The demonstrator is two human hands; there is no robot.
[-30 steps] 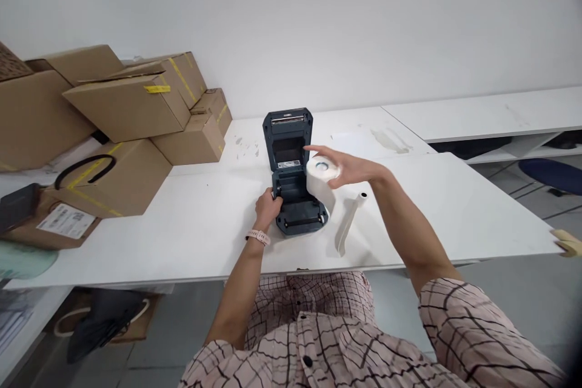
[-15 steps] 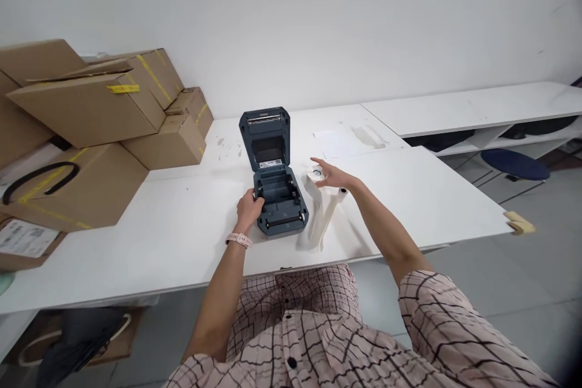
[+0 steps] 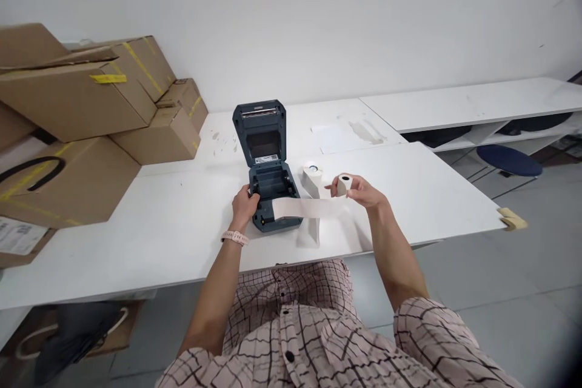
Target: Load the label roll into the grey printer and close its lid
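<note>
A dark blue label printer (image 3: 271, 179) stands on the white table with its lid raised and its roll bay showing. My left hand (image 3: 244, 205) grips the printer's left side, thumb over the rim. In my right hand (image 3: 364, 190) is a small white paper roll (image 3: 344, 186) with a dark core, held above the table. From it a loose paper strip (image 3: 302, 208) stretches left across the front of the printer. A second white label roll (image 3: 312, 168) lies on the table right of the printer, its unwound tail running toward me.
Taped cardboard boxes (image 3: 75, 100) are piled at the left. A flat white sheet (image 3: 326, 138) and a clear plastic scrap (image 3: 368, 131) lie behind on the table (image 3: 436, 194). Beyond its right end is a blue stool (image 3: 509, 159); yellow foam (image 3: 513, 219) covers the near corner.
My right hand has left the label roll, moved nearer me and picked up the small paper roll. Its strip now spans the printer's front. My left hand stays on the printer.
</note>
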